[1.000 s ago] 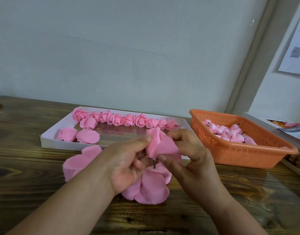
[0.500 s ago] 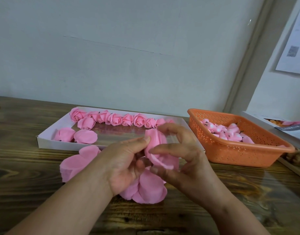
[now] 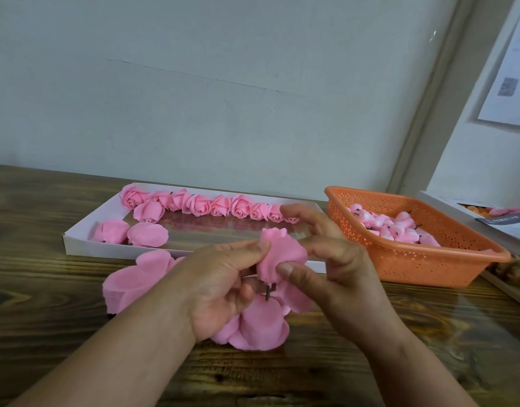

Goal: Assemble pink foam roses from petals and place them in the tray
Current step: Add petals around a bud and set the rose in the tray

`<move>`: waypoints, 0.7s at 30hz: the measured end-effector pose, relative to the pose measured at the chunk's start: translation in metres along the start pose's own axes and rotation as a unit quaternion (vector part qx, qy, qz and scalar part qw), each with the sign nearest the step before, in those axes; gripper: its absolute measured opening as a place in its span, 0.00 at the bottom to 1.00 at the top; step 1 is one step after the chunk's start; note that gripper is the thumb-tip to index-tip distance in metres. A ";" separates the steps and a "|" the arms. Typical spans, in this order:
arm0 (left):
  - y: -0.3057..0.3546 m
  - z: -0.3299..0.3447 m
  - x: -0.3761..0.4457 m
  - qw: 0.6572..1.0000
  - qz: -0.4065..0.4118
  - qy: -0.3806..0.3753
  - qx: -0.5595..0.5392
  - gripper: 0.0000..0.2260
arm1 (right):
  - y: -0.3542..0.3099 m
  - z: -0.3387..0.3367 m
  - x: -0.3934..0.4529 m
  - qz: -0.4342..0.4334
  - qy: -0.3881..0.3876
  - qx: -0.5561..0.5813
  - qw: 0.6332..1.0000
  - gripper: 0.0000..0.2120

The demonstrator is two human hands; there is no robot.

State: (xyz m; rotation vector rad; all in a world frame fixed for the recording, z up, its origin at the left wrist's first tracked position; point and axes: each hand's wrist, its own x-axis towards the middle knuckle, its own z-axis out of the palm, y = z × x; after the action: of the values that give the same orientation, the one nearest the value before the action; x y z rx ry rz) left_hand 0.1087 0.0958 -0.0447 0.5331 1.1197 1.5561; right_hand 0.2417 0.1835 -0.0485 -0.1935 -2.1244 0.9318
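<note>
1. A half-built rose [image 3: 278,257] of pink foam was held above the wooden bench [image 3: 47,289], in front of the near wall of the tray [image 3: 76,245]; a short dark stem projected from its underside.
2. The left hand [image 3: 220,286] pinched the left edge of the half-built rose between thumb and forefinger, with the remaining fingers curled beneath the bloom.
3. The right hand [image 3: 335,268] gripped the same bloom from the right: its thumb pressed on the lower front petal, and its fingers arched over and behind the top.
4. The tray was a shallow white box with a reflective floor. A row of finished roses [image 3: 211,205] lay along its far wall, and three more pink pieces [image 3: 129,227] lay at its left end; whether these were complete could not be told.
5. Loose petals [image 3: 261,327] lay overlapped on the bench directly beneath the two hands.
6. A stack of petals [image 3: 129,280] rested on the bench to the left of the left wrist, just in front of the tray.
7. An orange perforated basket [image 3: 414,259] stood to the right of the tray and held small pink rose buds [image 3: 391,227] with dark stems.
8. Printed sheets [image 3: 505,227] lay at the far right edge of the bench, and a paper notice [image 3: 511,83] was fixed to the wall above them.
</note>
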 end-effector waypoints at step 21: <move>-0.004 -0.002 0.007 0.999 0.017 -0.028 0.010 0.09 | -0.006 -0.002 -0.001 0.039 -0.120 -0.002 0.992 0.12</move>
State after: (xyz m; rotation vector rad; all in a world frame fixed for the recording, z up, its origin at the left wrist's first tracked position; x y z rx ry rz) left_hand 0.1070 0.1013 -0.0502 0.6097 1.0891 1.5514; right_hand 0.2447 0.1797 -0.0449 -0.1742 -2.3544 1.0400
